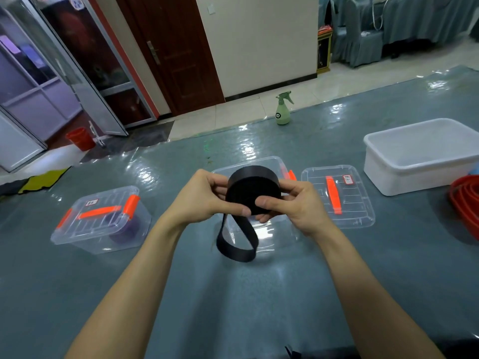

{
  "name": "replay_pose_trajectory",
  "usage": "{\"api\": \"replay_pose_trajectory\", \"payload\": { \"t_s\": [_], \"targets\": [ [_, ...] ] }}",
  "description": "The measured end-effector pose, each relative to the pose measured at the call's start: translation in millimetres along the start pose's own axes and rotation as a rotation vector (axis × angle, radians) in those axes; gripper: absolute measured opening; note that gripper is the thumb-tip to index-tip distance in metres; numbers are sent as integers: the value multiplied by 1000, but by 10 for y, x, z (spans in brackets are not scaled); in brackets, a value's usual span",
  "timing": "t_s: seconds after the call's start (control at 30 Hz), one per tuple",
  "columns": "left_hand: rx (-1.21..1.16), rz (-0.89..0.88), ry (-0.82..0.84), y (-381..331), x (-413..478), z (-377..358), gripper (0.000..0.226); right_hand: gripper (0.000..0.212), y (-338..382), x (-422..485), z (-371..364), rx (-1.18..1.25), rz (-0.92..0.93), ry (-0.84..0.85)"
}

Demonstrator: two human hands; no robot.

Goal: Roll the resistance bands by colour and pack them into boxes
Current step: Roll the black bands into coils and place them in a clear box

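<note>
A black resistance band is wound into a thick roll, held up between both hands above the table. My left hand grips its left side, thumb on the front face. My right hand grips the right side, thumb pressed on the face. A loose loop of the band's tail hangs below the roll. Behind the roll sits an open clear box, mostly hidden by my hands. Its lid with an orange handle lies to the right. A closed clear box at the left holds a purple roll.
A white tub stands at the right, with red basins at the right edge. A green spray bottle stands at the table's far edge. Yellow and dark bands lie at the far left. The grey-blue table is covered in glossy film.
</note>
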State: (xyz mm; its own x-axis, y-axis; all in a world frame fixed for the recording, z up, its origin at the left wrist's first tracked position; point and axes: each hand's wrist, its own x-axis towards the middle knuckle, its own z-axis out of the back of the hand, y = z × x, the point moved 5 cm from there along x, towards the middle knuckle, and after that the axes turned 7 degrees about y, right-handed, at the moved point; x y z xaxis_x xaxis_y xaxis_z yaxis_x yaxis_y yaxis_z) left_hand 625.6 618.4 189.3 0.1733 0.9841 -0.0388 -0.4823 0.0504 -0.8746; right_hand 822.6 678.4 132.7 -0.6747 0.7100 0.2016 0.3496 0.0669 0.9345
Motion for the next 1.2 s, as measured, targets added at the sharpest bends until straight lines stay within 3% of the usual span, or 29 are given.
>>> {"api": "replay_pose_trajectory", "payload": {
  "t_s": [0.07,0.2,0.3,0.37,0.5,0.57,0.67,0.8,0.87,1.07,1.2],
  "targets": [
    [163,42,12,-31,-9,28,46,43,-43,-30,18,-100,-58,44],
    [730,149,54,-119,26,41,36,63,-62,-84,71,-544,-163,31],
    [1024,176,108,-210,86,-28,37,46,-120,-71,-21,-670,-158,59],
    [1157,183,142,-247,106,-50,39,42,-181,-66,-46,-704,-146,73],
    [1325,153,175,-290,137,-111,45,62,-219,-34,-125,-916,-124,124],
    [1350,114,161,-318,148,-171,45,50,-229,-26,-171,-937,-68,118],
    [1145,119,128,-331,107,-81,45,35,-196,-60,-74,-723,-45,76],
    [300,116,115,-150,-48,166,54,34,-129,-94,42,-325,-71,26],
    [73,74,118,-55,-94,176,52,34,-80,-78,35,-180,-48,-10],
    [-143,2,-47,99,-75,39,57,45,-82,-38,6,-1,27,-55],
    [-9,34,-37,53,-101,48,44,55,-225,-51,-5,-47,-79,69]
  ]
}}
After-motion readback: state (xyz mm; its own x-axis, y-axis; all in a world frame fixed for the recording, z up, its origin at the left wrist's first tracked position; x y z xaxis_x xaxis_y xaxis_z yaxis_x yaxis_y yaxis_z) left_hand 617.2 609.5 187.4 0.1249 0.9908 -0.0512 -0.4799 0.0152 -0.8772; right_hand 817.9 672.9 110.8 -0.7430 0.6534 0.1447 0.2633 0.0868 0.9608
